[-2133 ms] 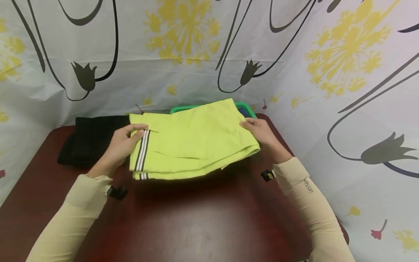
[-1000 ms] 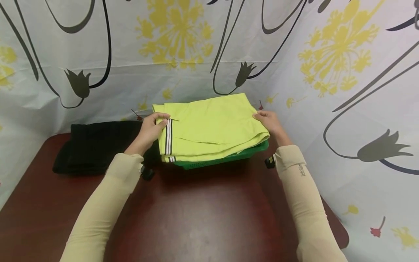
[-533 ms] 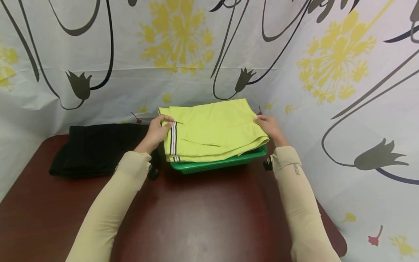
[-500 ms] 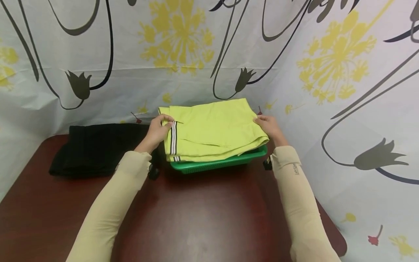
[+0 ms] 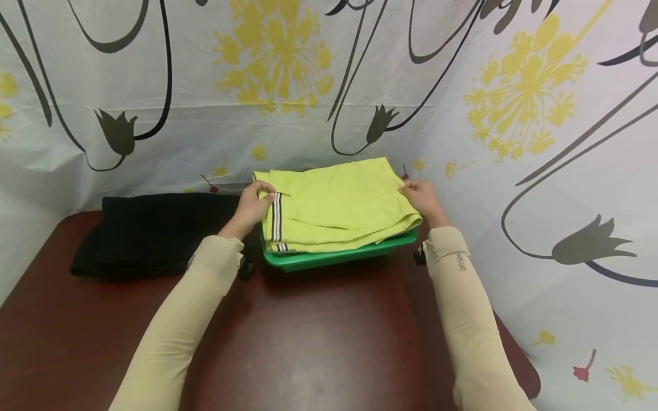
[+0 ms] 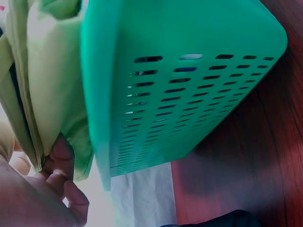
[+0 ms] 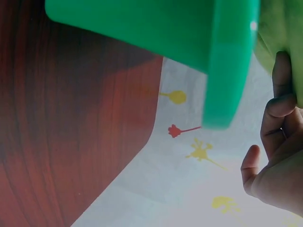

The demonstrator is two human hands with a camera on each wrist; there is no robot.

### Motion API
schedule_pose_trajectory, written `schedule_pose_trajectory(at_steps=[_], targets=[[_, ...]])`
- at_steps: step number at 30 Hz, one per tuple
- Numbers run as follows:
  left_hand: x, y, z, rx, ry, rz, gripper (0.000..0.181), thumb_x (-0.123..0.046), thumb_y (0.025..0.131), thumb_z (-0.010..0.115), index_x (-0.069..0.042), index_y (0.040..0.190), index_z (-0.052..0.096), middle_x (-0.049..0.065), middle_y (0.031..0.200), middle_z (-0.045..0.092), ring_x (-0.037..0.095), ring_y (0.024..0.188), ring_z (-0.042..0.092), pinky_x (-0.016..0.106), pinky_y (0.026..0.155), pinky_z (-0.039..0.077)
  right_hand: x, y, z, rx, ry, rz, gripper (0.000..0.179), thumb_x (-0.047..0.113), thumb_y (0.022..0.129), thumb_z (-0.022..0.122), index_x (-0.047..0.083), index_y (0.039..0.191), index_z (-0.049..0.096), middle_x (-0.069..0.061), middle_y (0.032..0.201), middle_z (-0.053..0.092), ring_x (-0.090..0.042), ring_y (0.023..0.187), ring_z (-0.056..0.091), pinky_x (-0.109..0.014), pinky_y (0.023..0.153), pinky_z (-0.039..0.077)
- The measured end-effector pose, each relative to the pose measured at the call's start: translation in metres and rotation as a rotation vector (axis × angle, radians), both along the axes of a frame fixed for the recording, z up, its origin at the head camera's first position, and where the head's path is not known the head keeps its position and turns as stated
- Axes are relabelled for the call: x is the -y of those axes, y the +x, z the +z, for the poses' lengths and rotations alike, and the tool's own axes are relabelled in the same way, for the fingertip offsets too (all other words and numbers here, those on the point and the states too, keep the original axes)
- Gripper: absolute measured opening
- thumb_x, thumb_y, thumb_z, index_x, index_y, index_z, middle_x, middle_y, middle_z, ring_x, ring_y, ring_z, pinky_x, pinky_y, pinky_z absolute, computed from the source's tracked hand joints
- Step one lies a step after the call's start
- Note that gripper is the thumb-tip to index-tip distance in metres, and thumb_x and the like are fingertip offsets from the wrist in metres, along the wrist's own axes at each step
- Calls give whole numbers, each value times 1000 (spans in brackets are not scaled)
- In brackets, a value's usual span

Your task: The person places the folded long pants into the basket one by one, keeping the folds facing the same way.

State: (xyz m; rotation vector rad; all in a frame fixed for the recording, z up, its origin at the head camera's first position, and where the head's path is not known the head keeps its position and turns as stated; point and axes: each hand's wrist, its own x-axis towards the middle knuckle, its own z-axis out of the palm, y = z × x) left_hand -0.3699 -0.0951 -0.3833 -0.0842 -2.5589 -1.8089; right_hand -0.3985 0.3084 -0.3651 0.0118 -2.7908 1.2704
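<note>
A folded lime-yellow garment (image 5: 339, 200) with a black-and-white striped band lies over the top of a green plastic basket (image 5: 329, 258) in the head view. My left hand (image 5: 250, 206) pinches its left edge near the band, thumb on top. At its right edge, my right hand (image 5: 422, 200) grips the cloth between thumb and fingers. The left wrist view shows the left fingers (image 6: 61, 163) curled under the cloth, beside the basket's slotted wall. In the right wrist view the right fingers (image 7: 281, 104) lie beneath the cloth, just outside the basket's rim. The basket's inside is mostly hidden.
A folded black garment (image 5: 159, 234) lies left of the basket on the dark red-brown table (image 5: 319, 342). White sheeting (image 5: 205, 85) with flower prints hangs behind the table and along its right side.
Both hands have carried the yellow garment rightward and away from me, lowering it over the basket, whose front now shows beneath it. During the last half second the hands have barely moved.
</note>
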Motion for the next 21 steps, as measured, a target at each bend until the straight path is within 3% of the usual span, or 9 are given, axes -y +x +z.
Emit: schedule_pose_trajectory(at_steps=[2, 6, 8, 10, 12, 15, 17, 21], targets=[[0, -1, -3, 5, -17, 5, 19, -12, 101, 47, 0, 115, 52, 19, 140, 45, 30, 116, 42, 40, 91, 38, 0, -1, -3, -2, -4, 0, 34, 27, 100, 50, -3, 103, 66, 9, 57, 50, -7, 50, 44, -25, 56, 42], [1, 0, -8, 22, -69, 12, 19, -14, 102, 46, -2, 116, 52, 20, 136, 47, 30, 93, 46, 39, 80, 40, 1, -3, -12, -20, 2, 18, 32, 25, 100, 50, -2, 92, 65, 7, 55, 46, -9, 48, 40, -27, 53, 39], [1, 1, -10, 34, -109, 21, 19, -17, 102, 47, -6, 115, 53, 18, 135, 48, 30, 89, 45, 42, 83, 37, 1, -4, -16, -29, 22, 28, 32, 24, 101, 50, -3, 91, 63, -1, 57, 44, -15, 50, 38, -30, 55, 38], [2, 1, -13, 39, -148, 26, 19, -20, 102, 47, -9, 115, 54, 16, 134, 50, 32, 91, 46, 47, 90, 35, 2, -5, -20, -29, 38, 33, 34, 23, 101, 49, -6, 100, 65, -14, 71, 58, -23, 62, 48, -35, 64, 43], [2, 1, -15, 34, -186, 34, 18, -23, 102, 48, -12, 114, 55, 14, 133, 52, 34, 98, 47, 52, 99, 29, 2, -6, -22, -14, 43, 26, 38, 24, 101, 48, -8, 118, 62, -27, 102, 64, -33, 86, 58, -43, 80, 48], [0, 1, -17, 13, -218, 36, 18, -25, 101, 49, -13, 113, 56, 13, 132, 54, 35, 108, 48, 56, 107, 22, 1, -6, -26, 13, 52, 18, 47, 26, 102, 46, -7, 135, 50, -28, 141, 48, -40, 124, 50, -52, 101, 42], [0, 1, -17, 1, -236, 37, 17, -25, 101, 49, -13, 112, 56, 12, 131, 56, 36, 112, 50, 57, 109, 21, 1, -7, -28, 19, 51, 5, 49, 29, 102, 46, -5, 137, 49, -26, 141, 48, -39, 125, 50, -52, 102, 42], [-1, 0, -16, -14, -277, 40, 17, -25, 101, 50, -13, 111, 56, 13, 128, 58, 37, 116, 52, 58, 109, 20, 2, -6, -32, -2, 66, -14, 48, 30, 102, 45, -3, 135, 52, -25, 135, 54, -36, 113, 56, -48, 92, 46]])
